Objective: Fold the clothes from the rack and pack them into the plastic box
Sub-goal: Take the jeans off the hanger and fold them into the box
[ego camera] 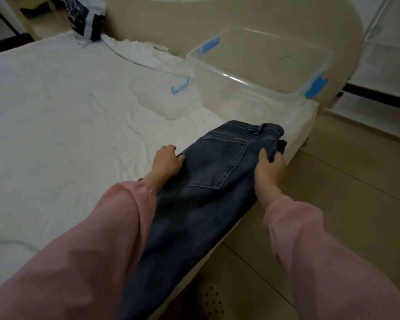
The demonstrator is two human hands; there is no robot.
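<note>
Two pink sleeves, left (pixel 79 250) and right (pixel 321 262), reach forward from the bottom of the view over a pair of dark blue jeans (pixel 206 192). The jeans lie lengthwise along the right edge of the bed (pixel 56 112), back pocket upward. The waistband points toward the far right corner and the legs run off the near edge of the view. The left hand (pixel 166 161) grips the left side of the jeans beside the pocket, its fingers curled onto the denim. The right hand (pixel 269 168) pinches the right side just below the waistband, with the thumb on top and the fingers tucked under bunched fabric at the bed's right edge. Pale floor (pixel 333 181) tiles lie to the right of the bed. Beyond the waistband, in the far right corner of the bed, stands the clear plastic box (pixel 252 80), open-topped, with blue clips on its ends and no clothes visible inside. Its clear lid (pixel 162 95), bearing one blue clip, lies flat on the sheet just left of the box. Farther back, a crumpled white cloth (pixel 136 50) rests against the beige headboard (pixel 217 12), and a dark-and-white printed bundle (pixel 83 17) sits at the far edge.
</note>
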